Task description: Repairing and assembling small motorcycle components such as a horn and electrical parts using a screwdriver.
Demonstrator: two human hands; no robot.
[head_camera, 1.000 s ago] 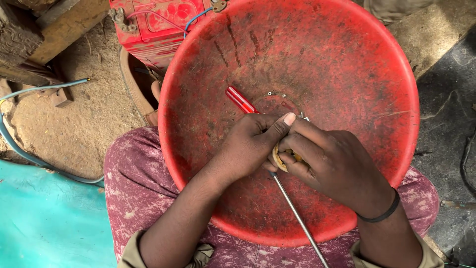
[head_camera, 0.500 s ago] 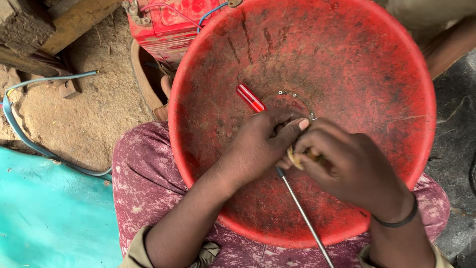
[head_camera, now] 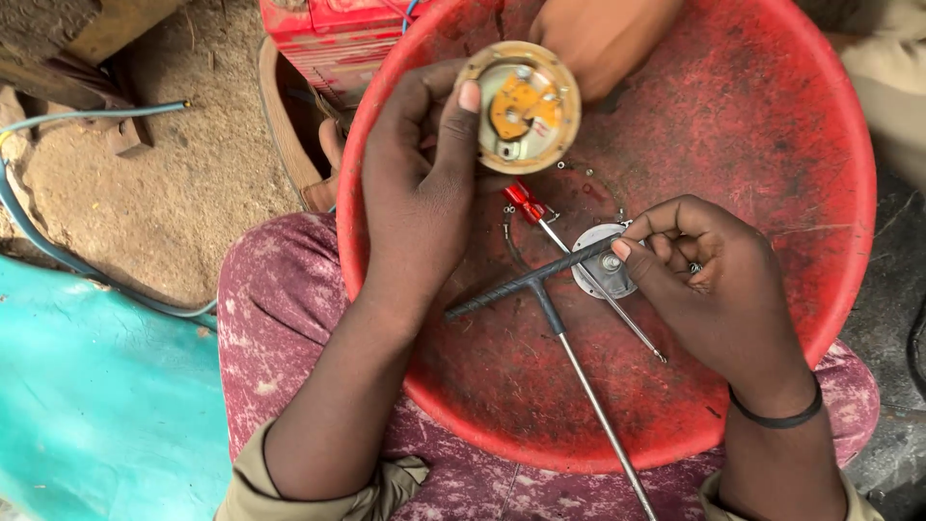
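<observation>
Your left hand [head_camera: 424, 183] pinches a round metal part [head_camera: 521, 106] at top centre; your right hand [head_camera: 709, 280] grips a T-handled tool [head_camera: 540, 280] over the red basin [head_camera: 801, 193] on your lap. Sandy ground [head_camera: 183, 183] upper left, a teal sheet [head_camera: 87, 386] lower left.

teal sheet [head_camera: 87, 405], blue cable [head_camera: 58, 241], sandy ground [head_camera: 183, 183], wooden plank [head_camera: 106, 29]
</observation>
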